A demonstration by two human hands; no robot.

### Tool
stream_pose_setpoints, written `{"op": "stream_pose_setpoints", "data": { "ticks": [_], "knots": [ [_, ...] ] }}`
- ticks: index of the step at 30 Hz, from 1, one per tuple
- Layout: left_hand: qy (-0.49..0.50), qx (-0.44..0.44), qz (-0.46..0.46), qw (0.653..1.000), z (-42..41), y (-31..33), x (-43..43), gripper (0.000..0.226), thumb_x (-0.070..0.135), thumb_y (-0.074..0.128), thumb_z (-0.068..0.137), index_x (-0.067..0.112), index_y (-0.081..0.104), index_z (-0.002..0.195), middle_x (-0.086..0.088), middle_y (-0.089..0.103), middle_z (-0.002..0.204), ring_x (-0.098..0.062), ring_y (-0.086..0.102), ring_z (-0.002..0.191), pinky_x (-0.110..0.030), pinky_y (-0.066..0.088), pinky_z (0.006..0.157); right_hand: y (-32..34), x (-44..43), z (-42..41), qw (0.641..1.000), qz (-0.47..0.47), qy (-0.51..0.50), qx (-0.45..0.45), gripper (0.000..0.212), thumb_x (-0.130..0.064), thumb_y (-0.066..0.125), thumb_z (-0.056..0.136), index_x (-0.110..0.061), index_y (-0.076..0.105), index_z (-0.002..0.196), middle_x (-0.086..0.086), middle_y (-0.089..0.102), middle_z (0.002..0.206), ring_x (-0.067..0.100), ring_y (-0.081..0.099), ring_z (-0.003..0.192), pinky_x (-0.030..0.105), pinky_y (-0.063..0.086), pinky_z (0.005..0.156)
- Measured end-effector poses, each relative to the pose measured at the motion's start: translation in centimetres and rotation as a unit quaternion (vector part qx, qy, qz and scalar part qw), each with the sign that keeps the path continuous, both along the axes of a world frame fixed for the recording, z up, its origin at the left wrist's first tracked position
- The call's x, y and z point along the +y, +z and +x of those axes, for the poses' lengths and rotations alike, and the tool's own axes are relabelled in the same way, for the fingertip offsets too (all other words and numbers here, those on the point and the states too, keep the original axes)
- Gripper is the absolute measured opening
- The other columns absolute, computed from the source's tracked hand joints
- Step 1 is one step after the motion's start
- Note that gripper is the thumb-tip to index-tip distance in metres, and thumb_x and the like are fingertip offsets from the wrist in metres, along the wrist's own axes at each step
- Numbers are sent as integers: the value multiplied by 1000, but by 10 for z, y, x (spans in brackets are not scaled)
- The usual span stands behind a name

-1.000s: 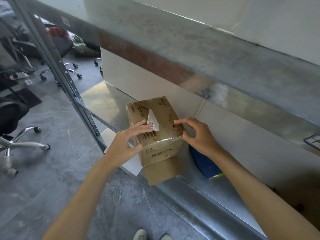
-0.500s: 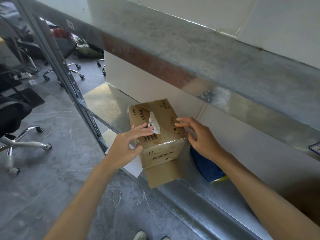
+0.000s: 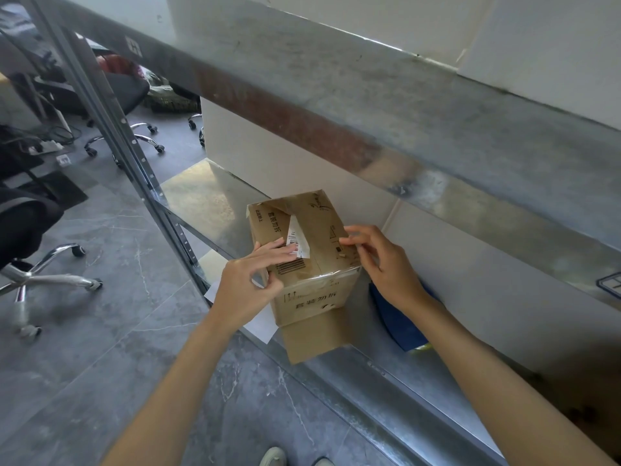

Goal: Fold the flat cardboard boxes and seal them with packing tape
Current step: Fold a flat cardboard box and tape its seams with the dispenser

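1. Head view: grey stone-look tile floor [image 3: 100,331] below the forearms; galvanised metal shelf [image 3: 208,196] ahead of both hands.
2. Small brown cardboard box [image 3: 316,297] w/ clear packing tape [image 3: 336,274] stands on the shelf's front edge, between the hands.
3. Left hand [image 3: 245,287]: fingers flat across box top, tips at torn white label [image 3: 297,238], thumb on the near left corner.
4. Right hand [image 3: 386,267]: fingers bent, tips touching top's right edge; nothing gripped.
5. Blue flat object [image 3: 396,317] under right wrist; white paper sheet [image 3: 262,326] under left.

Shelf [image 3: 201,196] left of box [image 3: 316,227] free; panel [image 3: 268,163] behind, beam [image 3: 336,105] overhead (tight), blue obj. [image 3: 396,317] right.
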State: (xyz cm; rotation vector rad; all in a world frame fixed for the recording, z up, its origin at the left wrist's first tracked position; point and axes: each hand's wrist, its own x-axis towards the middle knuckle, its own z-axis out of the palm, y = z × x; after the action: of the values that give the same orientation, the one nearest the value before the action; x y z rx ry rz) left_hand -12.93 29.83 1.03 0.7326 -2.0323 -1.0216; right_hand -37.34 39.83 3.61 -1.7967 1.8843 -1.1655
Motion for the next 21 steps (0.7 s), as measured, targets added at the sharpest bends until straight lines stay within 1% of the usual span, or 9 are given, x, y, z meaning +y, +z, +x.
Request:
{"op": "stream_pose_setpoints", "data": {
  "ticks": [6,10,11,13,14,16,17,19,21],
  "knots": [
    [10,8,-7,1000,-2,-2,1,45,0,55,76,16,75,113,7,70,122,-6,53,131,-33,30,120,0,0,2,1000,5,-10,-14,45,-3,58,95,-22,49,135,-7,70,114,4,61,116,42,48,106],
    [-14,2,11,1000,0,0,-2,39,-6,65,84,16,74,115,9,69,124,-5,51,133,-34,28,121,9,3,2,998,53,4,-32,51,-38,66,89,-35,45,134,-17,66,119,-1,56,122,42,42,112],
    [-25,-3,17,1000,2,2,-4,39,-5,64,85,16,73,117,9,69,125,-5,50,134,-33,27,121,12,5,0,997,69,18,-28,51,-38,67,89,-35,45,135,-17,65,122,-2,54,124,40,41,112],
    [-48,-19,26,998,6,5,-7,47,-3,56,80,15,71,121,9,66,130,-6,46,137,-28,23,122,16,9,-4,995,86,48,-7,53,-18,67,91,-30,44,137,-16,62,129,-5,52,124,32,41,110],
    [-55,-30,30,998,7,7,-7,54,-3,52,76,15,70,123,9,65,132,-5,44,139,-25,22,122,17,10,-6,994,91,59,5,58,-6,65,89,-27,44,139,-15,60,132,-10,53,120,24,43,106],
    [-62,-45,25,997,10,7,-6,61,-3,49,71,14,69,126,9,63,135,-6,41,141,-19,21,120,16,11,-9,992,97,71,30,68,11,61,82,-21,46,140,-11,57,136,-21,53,104,7,43,89],
    [-64,-49,17,997,10,7,-6,62,-4,50,70,15,68,127,10,62,135,-6,41,141,-20,21,120,14,11,-9,992,96,71,37,71,14,58,81,-21,46,140,-11,56,136,-21,52,104,6,42,86],
    [-65,-57,-5,996,10,4,-6,64,-10,55,71,16,67,128,10,61,137,-8,40,142,-26,22,122,9,9,-9,993,88,62,49,70,13,57,84,-29,47,139,-14,54,136,-14,48,119,10,39,98],
    [-60,-59,-17,996,9,2,-7,65,-17,59,72,16,66,129,10,61,137,-8,40,142,-30,23,123,1,7,-8,995,72,43,55,63,8,58,88,-32,49,136,-11,55,134,-13,45,122,8,35,102]
  ]
}}
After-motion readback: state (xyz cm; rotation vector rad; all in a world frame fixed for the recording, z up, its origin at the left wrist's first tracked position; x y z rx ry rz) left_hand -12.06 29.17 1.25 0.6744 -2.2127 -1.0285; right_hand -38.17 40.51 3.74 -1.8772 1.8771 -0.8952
